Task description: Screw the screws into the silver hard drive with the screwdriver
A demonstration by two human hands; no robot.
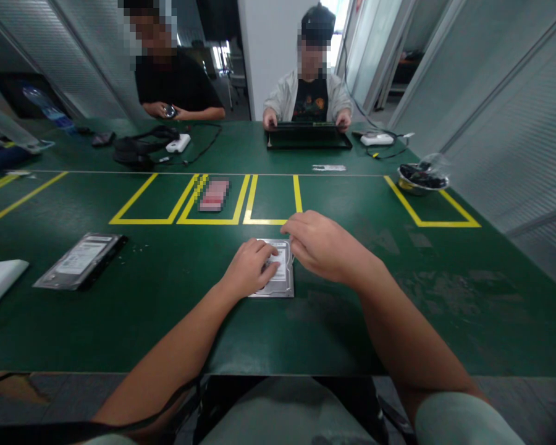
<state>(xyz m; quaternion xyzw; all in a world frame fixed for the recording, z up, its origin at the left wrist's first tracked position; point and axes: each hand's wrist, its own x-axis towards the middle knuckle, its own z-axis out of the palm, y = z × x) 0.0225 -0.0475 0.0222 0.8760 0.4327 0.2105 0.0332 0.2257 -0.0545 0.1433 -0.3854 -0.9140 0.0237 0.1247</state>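
Observation:
A silver hard drive (282, 284) with a white label lies flat on the green table in front of me. My left hand (248, 267) rests over its left part, thumb and fingers apart on the top face. Above the drive's upper right corner is my right hand (319, 244), bent at the wrist with its fingers curled together. Whatever those fingers hold, if anything, is hidden by the hand. Further left, a second hard drive (80, 259) lies in a clear plastic bag.
Yellow tape (264, 221) outlines boxes across the table (176, 334). A pink and red card-like item (214, 196) lies in one. A bowl of dark parts (422, 179) stands right. A black headset (143, 145) sits far left. Two people sit opposite, one holding a black panel (308, 137).

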